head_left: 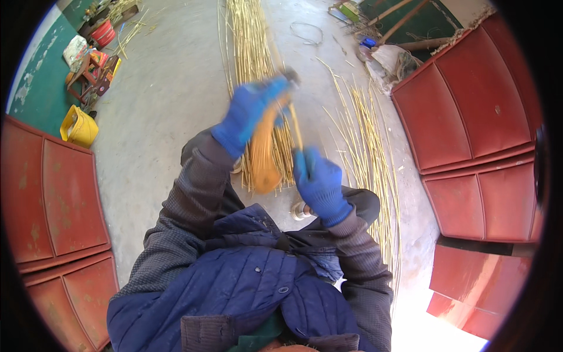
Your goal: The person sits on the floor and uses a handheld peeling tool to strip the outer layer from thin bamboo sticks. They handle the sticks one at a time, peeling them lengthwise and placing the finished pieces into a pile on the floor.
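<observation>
My left hand (pixel 249 114), in a blue glove, is closed around a long, curved orange-brown piece (pixel 265 155) with a broad, rounded lower end. Motion blurs it, and its kind is unclear. A small dark grey part (pixel 290 76) shows past the left fingers. My right hand (pixel 319 182), also blue-gloved, grips the near end of a yellow stalk (pixel 296 126), whose far end reaches toward the left hand. Beneath both hands, a thick bundle of straw-coloured stalks (pixel 249 41) lies on the floor, pointing away from me.
More loose stalks (pixel 372 141) lie along my right side. Red door panels (pixel 463 100) stand at the right, with others (pixel 56 188) at the left. A yellow bucket (pixel 79 126) sits far left, near a small wooden stool (pixel 85 79). A wire loop (pixel 307 34) lies ahead on the concrete.
</observation>
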### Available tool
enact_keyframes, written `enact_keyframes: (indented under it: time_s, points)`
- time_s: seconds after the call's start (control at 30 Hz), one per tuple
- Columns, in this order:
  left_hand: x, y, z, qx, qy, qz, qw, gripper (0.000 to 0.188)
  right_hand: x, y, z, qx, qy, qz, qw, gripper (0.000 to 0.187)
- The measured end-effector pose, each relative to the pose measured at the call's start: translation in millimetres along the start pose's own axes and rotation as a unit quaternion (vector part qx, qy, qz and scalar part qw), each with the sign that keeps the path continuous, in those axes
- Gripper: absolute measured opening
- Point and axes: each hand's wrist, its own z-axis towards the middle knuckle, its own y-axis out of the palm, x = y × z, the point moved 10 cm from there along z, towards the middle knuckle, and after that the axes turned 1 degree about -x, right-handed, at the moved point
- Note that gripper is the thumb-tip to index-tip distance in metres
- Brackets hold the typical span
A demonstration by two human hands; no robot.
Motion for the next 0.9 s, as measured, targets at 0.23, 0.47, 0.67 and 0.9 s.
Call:
enact_keyframes:
  time_s: [0.23, 0.47, 0.67, 0.9]
  points:
    - [63.9, -176.4, 83.1, 0.189, 0.086, 0.08, 0.975, 0.06, 4.3, -93.4, -134.4, -0.122, -0.062, -0.024, 0.99, 0.027]
    - [13.6, -113.6, 78.0, 0.074, 0.079, -0.004, 0.994, 0.051, 57.9, -137.5, -134.1, -0.148, 0.008, -0.132, 0.98, 0.048]
    - [-76.6, 31.3, 26.4, 0.058, -0.094, -0.042, 0.993, 0.053, 54.2, -50.0, 10.7, -0.091, 0.005, -0.039, 0.995, 0.036]
    - [-28.9, -62.4, 65.5, 0.021, 0.048, -0.011, 0.999, 0.038, 26.8, -79.1, -64.8, -0.115, -0.091, -0.076, 0.986, 0.035]
